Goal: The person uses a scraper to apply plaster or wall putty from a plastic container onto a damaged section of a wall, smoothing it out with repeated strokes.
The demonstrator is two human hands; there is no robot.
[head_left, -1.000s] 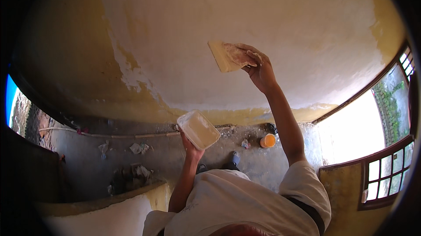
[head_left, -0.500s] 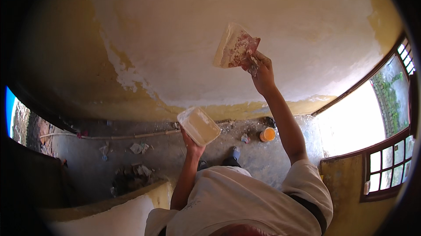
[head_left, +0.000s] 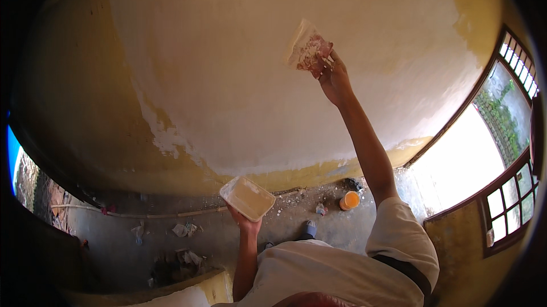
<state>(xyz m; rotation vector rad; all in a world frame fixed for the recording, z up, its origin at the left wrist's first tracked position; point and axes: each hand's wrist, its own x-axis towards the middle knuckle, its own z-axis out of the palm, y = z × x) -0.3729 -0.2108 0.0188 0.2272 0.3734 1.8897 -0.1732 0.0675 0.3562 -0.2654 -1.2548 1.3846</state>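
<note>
The scraper's [head_left: 307, 49] handle is buried inside the right hand [head_left: 333, 79], so the grip itself can't be made out. Beneath the tub [head_left: 247, 197], only the fingers of the left hand [head_left: 246, 222] peek out. Scraps [head_left: 185, 229] on the floor [head_left: 114, 233] are too small to identify. The window [head_left: 510, 198] runs off the right edge.

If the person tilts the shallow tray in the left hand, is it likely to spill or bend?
The tray is probably thin plastic, so it may flex slightly. The left hand supports it from below at one end only, so it could tip easily. Its walls are low and it seems to hold pale paste, which would probably slump slowly rather than pour.
</note>
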